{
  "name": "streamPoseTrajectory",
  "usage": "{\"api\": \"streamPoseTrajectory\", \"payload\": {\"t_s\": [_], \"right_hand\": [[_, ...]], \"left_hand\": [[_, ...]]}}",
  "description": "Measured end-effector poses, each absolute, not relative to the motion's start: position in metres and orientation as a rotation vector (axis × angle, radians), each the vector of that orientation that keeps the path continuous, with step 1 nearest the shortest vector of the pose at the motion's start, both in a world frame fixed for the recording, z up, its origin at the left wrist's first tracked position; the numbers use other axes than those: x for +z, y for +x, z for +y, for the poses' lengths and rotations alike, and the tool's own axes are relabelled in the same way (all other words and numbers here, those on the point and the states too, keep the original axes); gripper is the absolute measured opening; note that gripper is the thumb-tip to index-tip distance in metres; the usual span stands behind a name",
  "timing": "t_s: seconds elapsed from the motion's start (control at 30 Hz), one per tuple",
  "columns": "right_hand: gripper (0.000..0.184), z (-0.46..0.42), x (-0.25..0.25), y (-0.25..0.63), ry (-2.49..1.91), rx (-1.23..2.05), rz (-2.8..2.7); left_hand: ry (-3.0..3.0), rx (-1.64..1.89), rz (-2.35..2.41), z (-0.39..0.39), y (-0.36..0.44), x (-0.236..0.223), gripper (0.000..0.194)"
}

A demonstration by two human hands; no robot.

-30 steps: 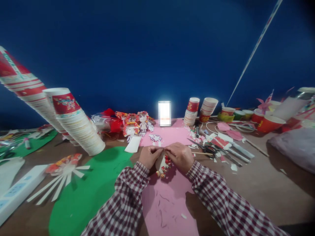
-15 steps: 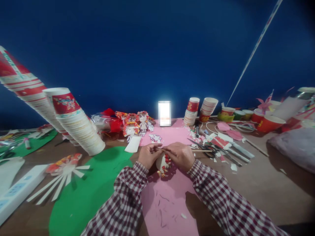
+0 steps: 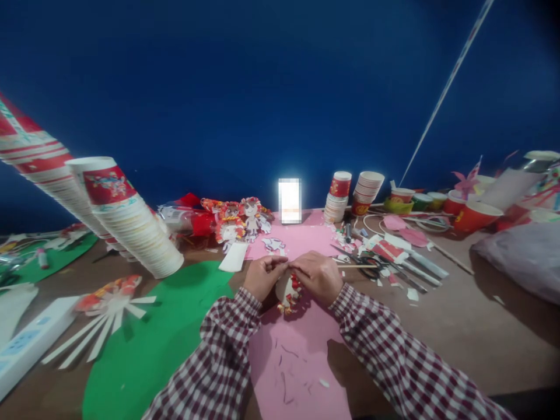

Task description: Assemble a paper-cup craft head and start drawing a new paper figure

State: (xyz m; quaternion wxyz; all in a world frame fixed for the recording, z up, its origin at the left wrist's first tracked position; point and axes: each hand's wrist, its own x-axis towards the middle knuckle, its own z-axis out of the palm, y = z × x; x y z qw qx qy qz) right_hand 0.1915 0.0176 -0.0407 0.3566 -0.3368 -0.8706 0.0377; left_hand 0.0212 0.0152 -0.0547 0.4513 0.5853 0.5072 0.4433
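Over the pink paper sheet [image 3: 301,361], my left hand [image 3: 265,278] and my right hand [image 3: 318,277] meet with fingertips pinched together. Between and below them hangs a white paper cutout [image 3: 287,290] with a red and yellow decorated edge. Both hands grip its upper part, which the fingers largely cover. A thin wooden stick [image 3: 350,266] lies just right of my right hand, near black scissors [image 3: 370,269]. Beyond the hands, a small white paper cutout [image 3: 274,245] rests on the pink paper, and a white cup piece [image 3: 233,258] lies to the left.
Tall leaning stacks of paper cups [image 3: 131,216] stand at left, beside a green sheet [image 3: 161,326] and a strip-cut cup [image 3: 116,306]. Paper figures [image 3: 250,219] stand at the back. Shorter cup stacks [image 3: 338,198], paper scraps and a plastic bag [image 3: 520,262] are on the right.
The whole view has shifted slightly to the left. My fingertips have drawn closer together over the cutout, my left fingers now curled in more.
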Motion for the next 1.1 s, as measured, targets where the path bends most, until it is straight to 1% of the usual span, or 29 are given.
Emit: {"api": "streamPoseTrajectory", "payload": {"t_s": [0.13,0.3,0.57,0.83,1.1], "right_hand": [[0.015,0.0169,-0.0419,0.1909,-0.877,0.061,-2.247],[0.017,0.0161,-0.0419,0.1905,-0.891,0.056,-2.251],[0.015,0.017,-0.0427,0.1907,-0.908,0.05,-2.261],[0.013,0.0161,-0.041,0.1902,-0.935,0.064,-2.264],[0.015,0.0149,-0.0418,0.1908,-0.968,0.119,-2.285]], "left_hand": [[1.523,1.029,1.243,0.0149,0.0193,-0.054,0.029],[1.579,0.988,1.264,0.0131,0.0176,-0.0549,0.031],[1.708,1.036,1.317,0.012,0.0197,-0.0525,0.027],[1.714,0.965,1.361,0.0117,0.0201,-0.0527,0.034],[1.726,0.981,1.369,0.0119,0.019,-0.0537,0.033]]}}
